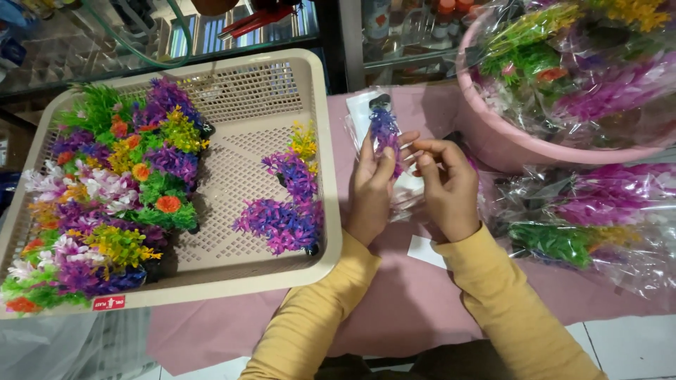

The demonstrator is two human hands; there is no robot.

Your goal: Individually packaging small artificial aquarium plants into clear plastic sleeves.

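Note:
My left hand (370,193) holds a small purple artificial plant (384,134) upright over the pink cloth. My right hand (445,188) is next to it, its fingers pinched at the clear plastic wrapper (408,188) under the plant. Both arms wear yellow sleeves. To the left stands a beige perforated basket (243,151) with many colourful plastic plants (113,190) heaped on its left side. A few purple and yellow ones (289,204) lie by its right wall.
A pink basin (493,137) full of wrapped plastic plants stands at the upper right. More wrapped plants (591,218) lie on the pink cloth (394,309) to the right. A white slip of paper (426,251) lies beneath my right wrist. Glass shelving is behind.

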